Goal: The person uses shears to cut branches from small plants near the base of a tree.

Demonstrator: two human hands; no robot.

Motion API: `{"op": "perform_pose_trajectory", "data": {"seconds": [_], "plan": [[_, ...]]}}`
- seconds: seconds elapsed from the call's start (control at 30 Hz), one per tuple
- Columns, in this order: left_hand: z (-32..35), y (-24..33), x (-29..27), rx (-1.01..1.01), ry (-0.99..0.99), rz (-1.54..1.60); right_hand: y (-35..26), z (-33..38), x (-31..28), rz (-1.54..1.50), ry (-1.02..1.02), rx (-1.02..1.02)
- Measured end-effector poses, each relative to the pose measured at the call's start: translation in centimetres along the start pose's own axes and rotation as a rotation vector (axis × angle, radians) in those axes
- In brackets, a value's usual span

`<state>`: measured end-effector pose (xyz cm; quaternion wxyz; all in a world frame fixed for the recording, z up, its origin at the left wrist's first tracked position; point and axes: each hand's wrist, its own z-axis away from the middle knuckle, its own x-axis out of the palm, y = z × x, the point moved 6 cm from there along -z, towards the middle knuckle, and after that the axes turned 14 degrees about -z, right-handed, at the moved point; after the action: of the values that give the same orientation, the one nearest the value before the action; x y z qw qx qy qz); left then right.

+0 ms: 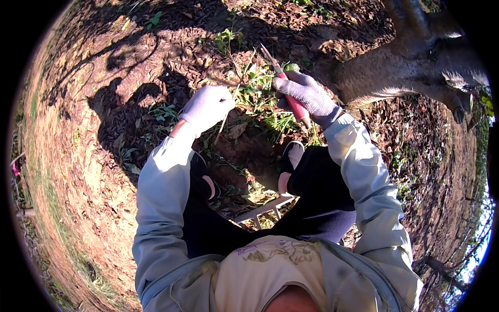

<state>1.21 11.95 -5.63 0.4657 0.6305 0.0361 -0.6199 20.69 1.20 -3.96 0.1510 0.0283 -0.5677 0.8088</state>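
My left hand, in a pale glove, is closed beside a thin brown stem. The stem runs slantwise past the fingertips and seems pinched there, though glare blurs the grip. My right hand, in a purple-grey dotted glove, is wrapped round red-handled pruning shears. Their narrow metal tip points up and left, away from me. Between both hands grows a low clump of green leaves and weeds. A leafy shoot stands just beyond the clump.
A thick tree trunk with branches rises close to my right hand. Dry leaves cover the ground around. My shoes flank a dark patch of soil. A metal frame shows between my legs.
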Motion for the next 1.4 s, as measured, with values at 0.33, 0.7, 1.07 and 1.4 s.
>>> {"op": "perform_pose_trajectory", "data": {"seconds": [0.33, 0.7, 1.07, 1.4], "plan": [[-0.1, 0.0, 0.4, 0.009, -0.008, 0.003, 1.1, -1.2, 0.3, 0.228, -0.105, -0.189], [-0.2, 0.1, 0.7, 0.016, -0.017, 0.009, -0.1, 0.2, 1.4, 0.178, 0.020, -0.068], [-0.2, -0.5, 0.3, -0.064, 0.050, 0.041, 1.9, -1.3, 0.5, 0.342, -0.064, -0.181], [-0.4, -0.3, 0.7, -0.043, 0.013, -0.027, 0.7, -0.1, 2.3, 0.165, -0.070, -0.083]]}}
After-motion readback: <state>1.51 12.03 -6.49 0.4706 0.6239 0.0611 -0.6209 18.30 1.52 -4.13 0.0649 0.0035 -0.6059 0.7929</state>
